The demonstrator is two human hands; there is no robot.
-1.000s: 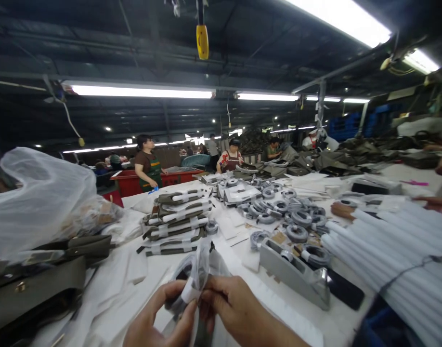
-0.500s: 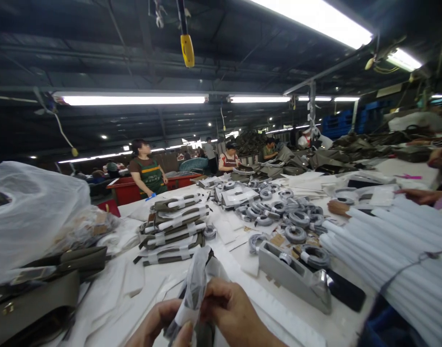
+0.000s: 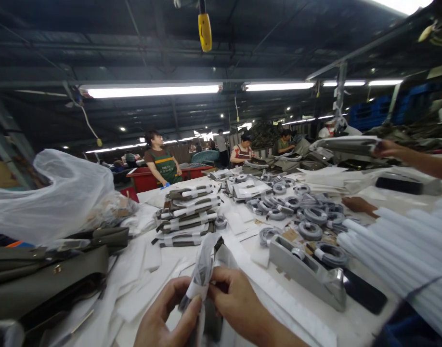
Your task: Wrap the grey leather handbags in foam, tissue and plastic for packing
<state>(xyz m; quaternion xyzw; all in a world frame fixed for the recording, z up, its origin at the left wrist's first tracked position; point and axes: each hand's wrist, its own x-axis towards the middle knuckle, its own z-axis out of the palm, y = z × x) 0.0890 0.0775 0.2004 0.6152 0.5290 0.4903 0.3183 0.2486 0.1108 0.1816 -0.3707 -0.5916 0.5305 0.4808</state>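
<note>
My left hand (image 3: pixel 172 313) is closed round a strap bundle (image 3: pixel 202 270) covered in clear plastic, with a white band under my thumb. My right hand (image 3: pixel 239 301) pinches at the right side of the same bundle, fingertips curled in so the exact spot they grip is hidden. Beyond my hands lies a stack of olive straps (image 3: pixel 188 217) with white wrapping. Right of it are many coiled grey cords (image 3: pixel 311 230). A grey tape dispenser (image 3: pixel 304 274) stands to the right of my hands.
Olive bags (image 3: pixel 51 274) and a clear plastic sheet (image 3: pixel 65 193) lie at the left. White foam tubes (image 3: pixel 401 255) and a black phone-like slab (image 3: pixel 365 291) are at the right. Another person's arm (image 3: pixel 416 156) holds an olive piece. A person in a green apron (image 3: pixel 163 164) stands across the table.
The view has turned left. At the right, another person's hand has lifted an olive piece. My hands keep hold of the bundle in nearly the same pose.
</note>
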